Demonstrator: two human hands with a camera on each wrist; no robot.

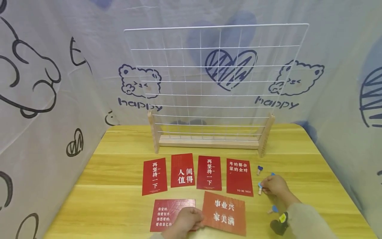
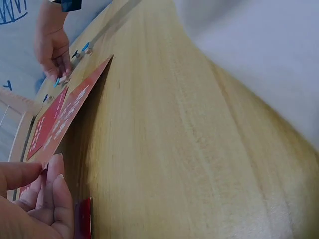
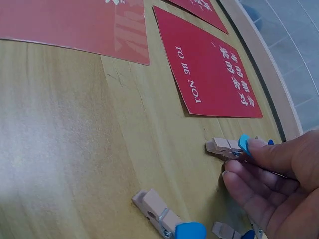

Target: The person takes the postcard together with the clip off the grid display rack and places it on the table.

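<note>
My left hand [image 1: 188,219] pinches the lower left corner of an orange-red card [image 1: 224,212] with white characters. In the left wrist view this card [image 2: 75,112] is tilted up off the table, thumb and fingertips at its corner. Beneath the left hand lies a red card [image 1: 161,215], partly covered. Over on the right, my right hand [image 1: 277,187] pinches a small wooden clothespin [image 3: 223,146] by its light-blue decorated end, thumb on top. Another clothespin [image 3: 162,211] with a blue decoration lies near it, and one with a dark-blue heart [image 1: 259,168] sits farther back.
Four red cards, among them the rightmost one [image 1: 239,177], form a row across the table [image 1: 98,186]. Behind them stands a white wire grid [image 1: 219,66] on a wooden base [image 1: 209,142]. Printed cloth [image 1: 98,66] surrounds the table at the back and sides.
</note>
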